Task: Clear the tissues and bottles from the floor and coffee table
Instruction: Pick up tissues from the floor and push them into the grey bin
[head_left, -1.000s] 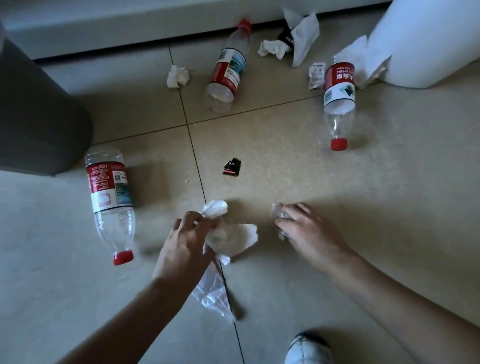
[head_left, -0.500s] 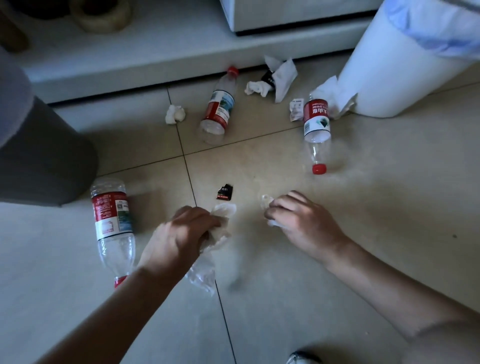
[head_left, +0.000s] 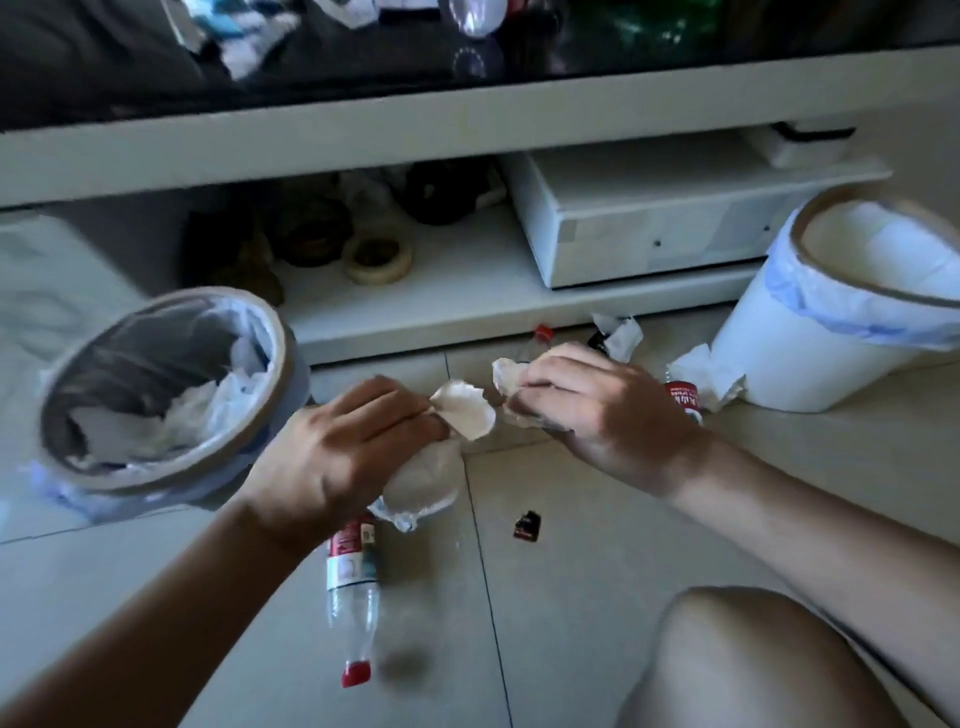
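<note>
My left hand (head_left: 343, 457) is closed around a bundle of crumpled white tissue (head_left: 462, 415), with a clear plastic wrapper (head_left: 421, 488) hanging below my fingers, all held above the tiled floor (head_left: 597, 597). My right hand (head_left: 592, 410) grips a smaller wad of tissue (head_left: 506, 375) pinched at the fingertips, level with the left and just beside it. Both hands are raised between 2 bins: a grey bin (head_left: 291, 364) to my left, lined with a pale bag and already holding white tissue, and a white bin (head_left: 769, 364) to my right with a bluish liner folded over its rim.

1 clear bottle (head_left: 353, 597) with a red label and red cap lies on the floor below my left wrist, cap pointing toward me. A second bottle (head_left: 683, 397) shows only its red label past my right hand, close to the white bin. The red cap of a third bottle (head_left: 543, 332) peeks out above my right hand. Loose tissues (head_left: 701, 371) lie against the foot of the white bin, and more crumpled paper (head_left: 621, 335) sits at the base of the coffee table (head_left: 415, 130). A small black-and-red scrap (head_left: 527, 526) rests on the tiles between my forearms. My bare knee (head_left: 753, 665) fills the lower right corner. On the table's dark top, blurred, more litter can be made out.
</note>
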